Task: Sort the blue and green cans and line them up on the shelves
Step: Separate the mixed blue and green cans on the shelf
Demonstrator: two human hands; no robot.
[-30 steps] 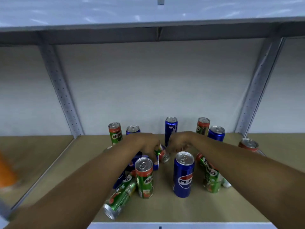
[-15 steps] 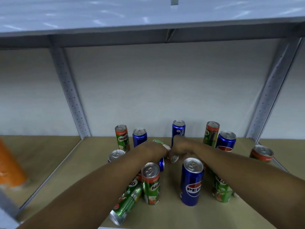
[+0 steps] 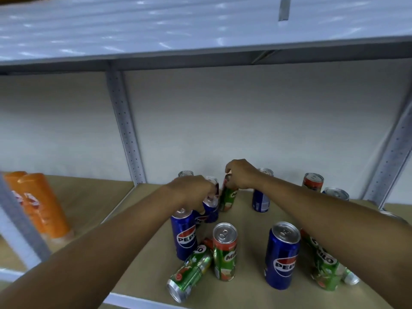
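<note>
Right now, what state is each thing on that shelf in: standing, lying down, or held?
Left hand: closed on a blue can.
Right hand: gripping a green can by its top, can tilted.
Front blue can: upright.
Left blue can: upright.
Middle green can: upright.
Fallen green can: on its side.
Orange bottles: standing, neck down.

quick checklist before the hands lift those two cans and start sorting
1. Right hand closed on the top of an upright green can: ok.
2. Left hand closed on a blue can: ok, though the can looks tilted.
3. Held cans apart from each other: cannot tell, they sit very close.
4. All cans upright: not ok, a green can lies on its side near the front edge.
5. Colours sorted: not ok, blue and green are mixed.
6. Free shelf space: ok, bare board mid-shelf.
</note>
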